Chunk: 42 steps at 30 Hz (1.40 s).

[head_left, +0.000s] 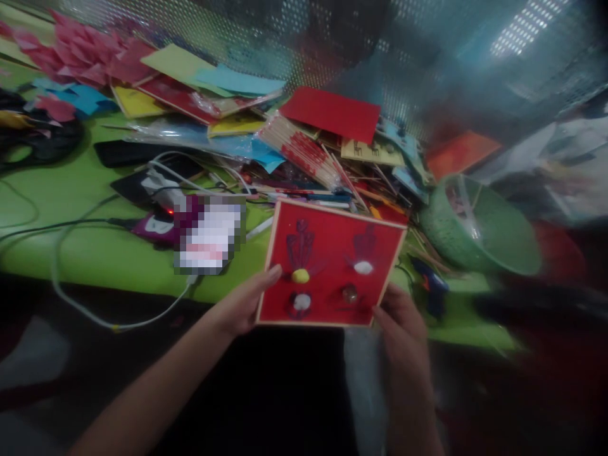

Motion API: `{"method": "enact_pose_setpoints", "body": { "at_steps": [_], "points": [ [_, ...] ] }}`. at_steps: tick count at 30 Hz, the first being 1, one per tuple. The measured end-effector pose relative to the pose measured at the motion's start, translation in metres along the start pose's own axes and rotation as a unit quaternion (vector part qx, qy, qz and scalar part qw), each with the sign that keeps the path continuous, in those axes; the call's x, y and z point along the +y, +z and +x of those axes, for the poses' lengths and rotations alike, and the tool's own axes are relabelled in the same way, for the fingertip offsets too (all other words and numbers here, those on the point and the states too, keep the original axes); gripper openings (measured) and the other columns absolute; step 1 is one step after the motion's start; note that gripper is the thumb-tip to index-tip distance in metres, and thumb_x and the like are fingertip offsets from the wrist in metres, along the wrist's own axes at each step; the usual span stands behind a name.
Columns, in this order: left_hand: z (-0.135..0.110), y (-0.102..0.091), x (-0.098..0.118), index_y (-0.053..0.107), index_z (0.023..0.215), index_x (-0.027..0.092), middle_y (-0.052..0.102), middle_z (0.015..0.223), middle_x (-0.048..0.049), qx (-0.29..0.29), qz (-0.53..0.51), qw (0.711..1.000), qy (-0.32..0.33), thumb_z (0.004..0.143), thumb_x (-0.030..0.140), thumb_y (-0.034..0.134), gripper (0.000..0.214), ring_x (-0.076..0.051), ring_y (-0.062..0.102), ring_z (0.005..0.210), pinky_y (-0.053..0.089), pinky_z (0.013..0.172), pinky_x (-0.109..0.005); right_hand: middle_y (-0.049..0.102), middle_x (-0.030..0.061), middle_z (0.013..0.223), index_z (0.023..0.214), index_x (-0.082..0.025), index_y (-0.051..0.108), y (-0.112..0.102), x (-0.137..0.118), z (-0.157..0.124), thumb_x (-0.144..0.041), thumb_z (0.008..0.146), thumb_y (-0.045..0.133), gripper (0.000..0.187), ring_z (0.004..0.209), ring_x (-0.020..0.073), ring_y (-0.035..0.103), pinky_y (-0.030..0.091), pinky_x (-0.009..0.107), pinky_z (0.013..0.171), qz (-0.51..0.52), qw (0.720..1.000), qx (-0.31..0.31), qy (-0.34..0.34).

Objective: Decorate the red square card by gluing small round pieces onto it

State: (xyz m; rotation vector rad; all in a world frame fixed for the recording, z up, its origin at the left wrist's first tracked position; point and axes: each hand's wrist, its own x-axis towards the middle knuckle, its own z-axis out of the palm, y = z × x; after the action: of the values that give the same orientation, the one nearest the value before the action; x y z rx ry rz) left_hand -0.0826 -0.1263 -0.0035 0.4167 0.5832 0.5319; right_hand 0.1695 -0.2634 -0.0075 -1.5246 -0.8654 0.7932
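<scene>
I hold a square red card with a pale border over the front edge of a lime-green table. Small round ornaments, yellow, white and brown, are stuck on its face under dark drawn shapes. My left hand grips the card's lower left edge, thumb lying on its face. My right hand grips the lower right corner with its fingers curled behind. A strip of clear plastic hangs below the card near my right hand.
A heap of coloured paper sheets and red-tipped sticks covers the table's back. A green bowl lies tilted at the right. White cables, a dark phone and a blue glue gun lie near the front.
</scene>
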Motion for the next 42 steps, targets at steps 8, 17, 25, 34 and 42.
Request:
{"method": "enact_pose_setpoints", "body": {
  "at_steps": [8,17,25,34,42],
  "points": [
    [0.042,0.018,0.037,0.075,0.103,0.012,0.078,0.097,-0.0132,0.028,0.181,0.966,0.182,0.077,0.055,0.078,0.05,-0.024,0.074,0.083,0.059,0.079,-0.036,0.074,0.0053,0.087,0.103,-0.017,0.07,0.013,-0.012,0.062,-0.035,0.066,0.085,0.044,0.076,0.0206,0.069,0.056,0.036,0.071,-0.068,0.981,0.15,-0.1],
    [0.061,0.006,0.034,0.073,0.114,0.019,0.077,0.107,-0.0118,0.069,0.108,0.977,0.171,0.079,0.049,0.078,0.047,-0.024,0.075,0.085,0.06,0.078,-0.037,0.074,0.0046,0.084,0.107,-0.018,0.068,0.02,0.005,0.081,-0.038,0.072,0.08,0.042,0.073,0.0199,0.069,0.054,0.032,0.065,-0.128,0.986,0.059,-0.085],
    [0.061,0.001,0.033,0.072,0.114,0.015,0.078,0.105,-0.0131,0.052,0.122,0.977,0.17,0.075,0.038,0.083,0.047,-0.024,0.075,0.083,0.062,0.077,-0.035,0.075,0.0042,0.09,0.112,-0.02,0.066,0.021,0.011,0.079,-0.036,0.076,0.077,0.041,0.078,0.0206,0.07,0.057,0.034,0.069,-0.113,0.989,0.028,-0.09],
    [0.062,-0.003,0.029,0.072,0.108,0.014,0.078,0.101,-0.0111,0.051,0.21,0.952,0.216,0.069,0.033,0.088,0.047,-0.02,0.074,0.079,0.062,0.072,-0.03,0.077,0.0039,0.098,0.109,-0.023,0.061,0.027,0.013,0.078,-0.034,0.073,0.081,0.043,0.083,0.0216,0.072,0.06,0.037,0.071,0.001,0.999,0.002,-0.049],
    [0.06,-0.003,0.03,0.072,0.112,0.014,0.077,0.105,-0.0116,0.039,0.207,0.952,0.222,0.069,0.032,0.088,0.048,-0.022,0.074,0.086,0.062,0.076,-0.033,0.076,0.0066,0.116,0.12,-0.023,0.06,0.057,-0.013,0.078,-0.035,0.064,0.086,0.063,0.1,0.0278,0.074,0.062,0.048,0.091,0.072,0.996,-0.054,-0.013]
  ]
}}
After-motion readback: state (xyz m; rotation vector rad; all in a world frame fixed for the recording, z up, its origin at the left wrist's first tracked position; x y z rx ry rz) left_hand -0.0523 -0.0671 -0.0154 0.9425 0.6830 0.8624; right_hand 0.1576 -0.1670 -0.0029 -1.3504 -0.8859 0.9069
